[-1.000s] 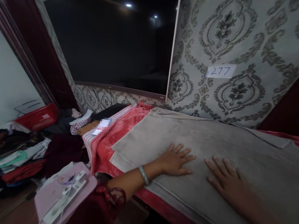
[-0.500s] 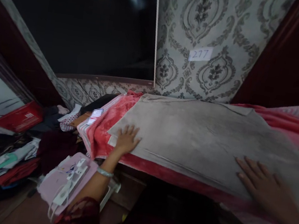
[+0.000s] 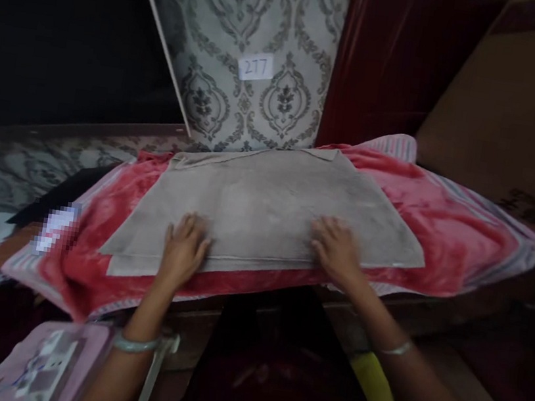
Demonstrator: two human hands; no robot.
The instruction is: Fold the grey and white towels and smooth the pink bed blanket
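A grey cloth (image 3: pixel 267 200) lies spread and mostly flat over a red and pink plush blanket (image 3: pixel 447 232). Its far edge is folded or turned over near the wall. My left hand (image 3: pixel 184 248) rests on the cloth's near left part, fingers spread and a little blurred. On the near right part lies my right hand (image 3: pixel 337 250), palm down with fingers stretched, also blurred. Neither hand grips anything. The blanket shows around the cloth on the left, right and front, with a striped border at its ends.
A dark television screen (image 3: pixel 67 33) is at the back left, beside patterned wallpaper carrying a paper marked 277 (image 3: pixel 256 67). A cardboard box (image 3: pixel 522 123) stands at the right. Low on the left, a power strip (image 3: pixel 50 362) lies on a pink surface (image 3: pixel 92 348). Something yellow (image 3: pixel 378 388) shows below.
The view has swung to the right. My left hand has moved inward from the cloth's left corner, and my right hand has come closer to it. Both remain flat on the cloth.
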